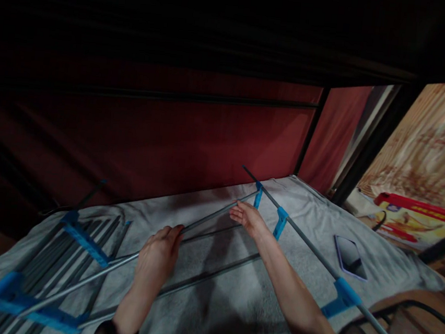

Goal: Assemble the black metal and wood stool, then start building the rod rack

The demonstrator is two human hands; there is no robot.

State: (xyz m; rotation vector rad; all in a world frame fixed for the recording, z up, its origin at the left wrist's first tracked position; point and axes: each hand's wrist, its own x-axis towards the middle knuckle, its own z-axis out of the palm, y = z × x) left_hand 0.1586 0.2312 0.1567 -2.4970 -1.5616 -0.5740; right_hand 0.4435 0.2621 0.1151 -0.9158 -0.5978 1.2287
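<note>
- The left hand (pixel 157 258), nearest the camera, curls its fingers around a thin grey rod (pixel 205 219) of a folding drying rack, closed on it.
- The right hand (pixel 249 218) reaches further along, fingers loosely open, touching the same rod near a blue plastic joint (pixel 258 195).
- The drying rack (pixel 80 258) lies spread across a grey blanket (pixel 234 289) on the bed; it looks light, stiff but springy, best gripped beside the joints.
- A phone (pixel 351 257) lies right of the rack.

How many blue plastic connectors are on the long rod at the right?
3 on the long rod: two near the right hand, at and, one nearer the camera.
</note>
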